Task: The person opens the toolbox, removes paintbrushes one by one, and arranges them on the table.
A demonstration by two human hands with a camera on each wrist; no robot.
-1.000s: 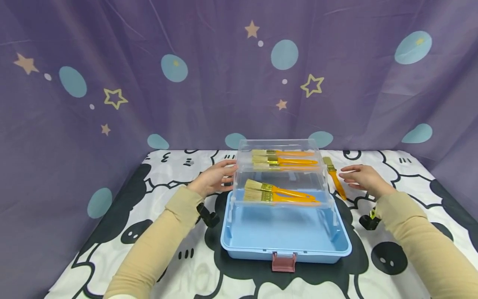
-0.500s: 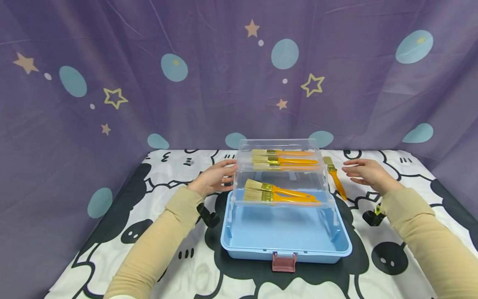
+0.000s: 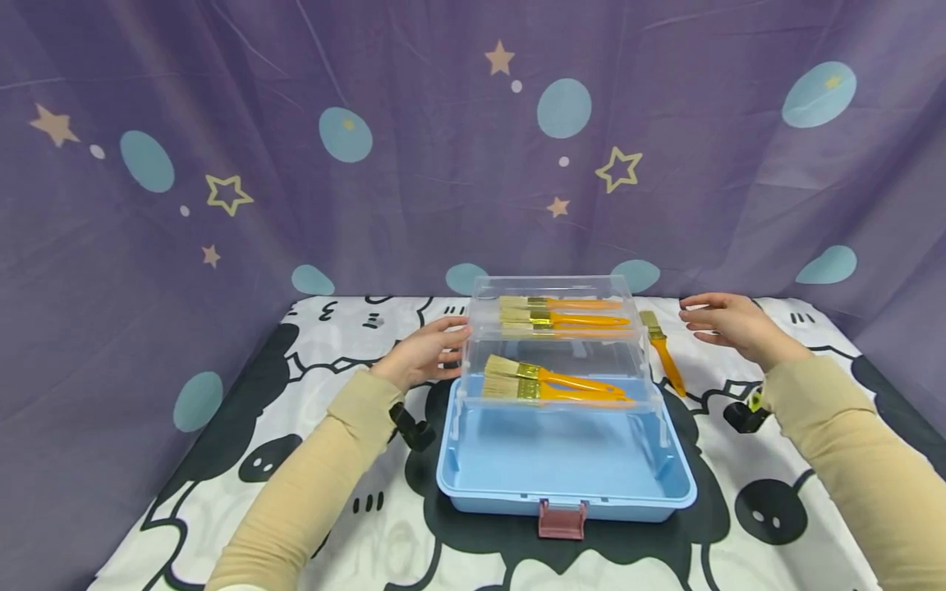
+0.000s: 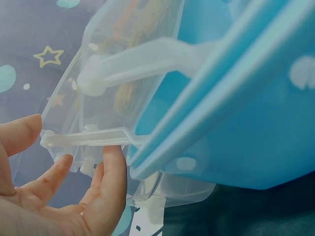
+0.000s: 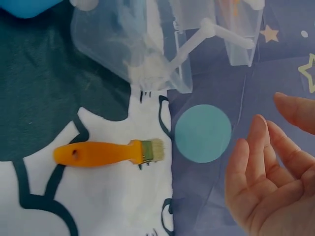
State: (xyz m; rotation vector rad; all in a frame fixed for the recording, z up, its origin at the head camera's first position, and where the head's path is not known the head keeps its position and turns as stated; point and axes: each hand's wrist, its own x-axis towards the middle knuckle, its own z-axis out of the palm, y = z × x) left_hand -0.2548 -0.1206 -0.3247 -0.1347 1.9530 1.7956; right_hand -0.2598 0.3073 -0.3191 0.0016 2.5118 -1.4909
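A light blue toolbox (image 3: pixel 562 460) stands with its clear tiered trays (image 3: pixel 554 345) raised toward the back. Paintbrushes with orange handles (image 3: pixel 584 392) and pale bristles lie in both tiers. At the left end of the trays is my left hand (image 3: pixel 421 349); in the left wrist view its fingertips (image 4: pixel 114 152) meet a clear hinge arm (image 4: pixel 93 137). Another paintbrush (image 3: pixel 668 357) lies on the cloth right of the toolbox, bristles pointing away. My right hand (image 3: pixel 739 328) hovers to the right of this brush's bristle end, fingers loosely extended and holding nothing.
A black-and-white cartoon cloth (image 3: pixel 399 525) covers the table. Behind it hangs a purple curtain (image 3: pixel 414 230) with stars and blue ovals. A pink latch (image 3: pixel 562 520) hangs at the toolbox's front.
My right hand has moved away from me and slightly right, from beside the loose paintbrush to beyond its bristle end. My left hand and the toolbox have not visibly moved.
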